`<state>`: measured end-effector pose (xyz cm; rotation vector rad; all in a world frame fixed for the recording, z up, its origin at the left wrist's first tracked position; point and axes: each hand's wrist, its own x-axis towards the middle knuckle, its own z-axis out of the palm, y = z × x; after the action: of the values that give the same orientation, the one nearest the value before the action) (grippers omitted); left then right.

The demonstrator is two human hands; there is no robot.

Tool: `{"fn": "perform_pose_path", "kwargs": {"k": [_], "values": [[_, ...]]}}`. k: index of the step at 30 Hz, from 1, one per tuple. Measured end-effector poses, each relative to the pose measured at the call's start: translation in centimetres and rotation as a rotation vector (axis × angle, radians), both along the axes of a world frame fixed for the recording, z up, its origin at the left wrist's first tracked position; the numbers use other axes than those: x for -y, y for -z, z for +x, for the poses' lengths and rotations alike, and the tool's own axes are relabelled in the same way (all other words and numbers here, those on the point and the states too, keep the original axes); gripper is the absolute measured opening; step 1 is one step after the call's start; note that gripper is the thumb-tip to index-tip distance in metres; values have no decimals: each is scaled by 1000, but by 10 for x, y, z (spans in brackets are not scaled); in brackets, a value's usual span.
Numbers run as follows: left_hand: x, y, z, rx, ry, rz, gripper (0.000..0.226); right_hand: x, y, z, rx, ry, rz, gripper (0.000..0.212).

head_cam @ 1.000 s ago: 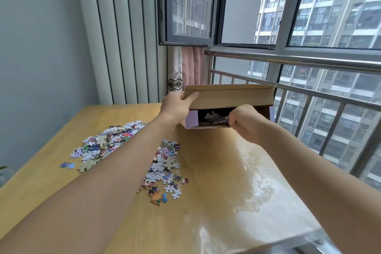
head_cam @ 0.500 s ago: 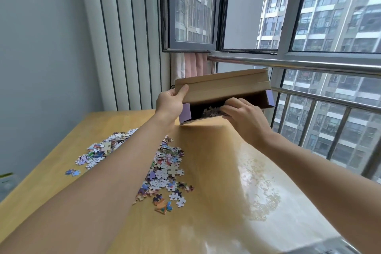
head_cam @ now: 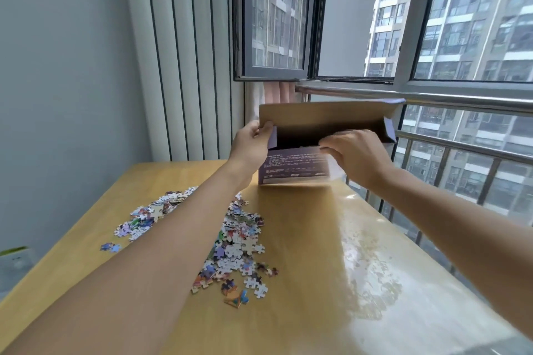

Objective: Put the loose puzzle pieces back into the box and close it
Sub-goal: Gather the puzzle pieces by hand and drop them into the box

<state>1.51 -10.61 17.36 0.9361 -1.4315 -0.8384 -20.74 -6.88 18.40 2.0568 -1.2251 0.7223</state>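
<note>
**Holding the box open at the table's far edge**

Head view: left hand (head_cam: 250,143) grips the left end of the purple box (head_cam: 294,168), thumb on its raised brown lid (head_cam: 326,112). Right hand (head_cam: 356,154) pinches the front wall's top edge. Loose puzzle pieces (head_cam: 236,248) lie scattered on the wooden table (head_cam: 302,282), nearer than the box.

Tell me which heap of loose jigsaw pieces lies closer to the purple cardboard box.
The right-hand heap of colourful jigsaw pieces, just right of the left forearm; its far end nearly reaches the purple cardboard box. The other heap lies further left.
</note>
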Motion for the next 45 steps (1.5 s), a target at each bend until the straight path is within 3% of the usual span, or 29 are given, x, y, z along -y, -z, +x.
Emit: {"fn": "perform_pose_path", "kwargs": {"k": [9,13,16,24,27,30,32,33,35,38,41,43,45], "values": [[-1,34,-5,69,75,116,30,-7,48,-12,-85,152,300,9],[-4,49,-11,112,89,127,33,-5,63,-8,-125,224,400,40],[-9,62,-15,173,89,126,37,-6,75,-7,-126,226,458,48],[-26,102,-19,363,-51,180,53,-17,108,10,-30,147,704,28],[-25,119,-18,434,42,233,56,-25,101,20,117,54,792,15],[-34,126,-12,514,236,243,49,-40,81,43,172,-22,801,21],[-37,123,-2,472,331,217,28,-48,72,63,222,-87,844,17],[-36,121,9,436,351,226,14,-51,70,74,274,-144,857,16],[-34,114,37,407,290,200,17,-49,71,97,384,-225,854,17],[-28,115,89,477,-92,102,23,-26,85,131,380,-116,816,40],[-27,137,131,608,-461,70,33,7,109,154,473,127,1026,92],[-25,158,156,752,-632,70,46,20,124,166,572,224,1135,125],[-22,174,177,810,-697,200,59,30,136,175,675,225,1174,147]]}}
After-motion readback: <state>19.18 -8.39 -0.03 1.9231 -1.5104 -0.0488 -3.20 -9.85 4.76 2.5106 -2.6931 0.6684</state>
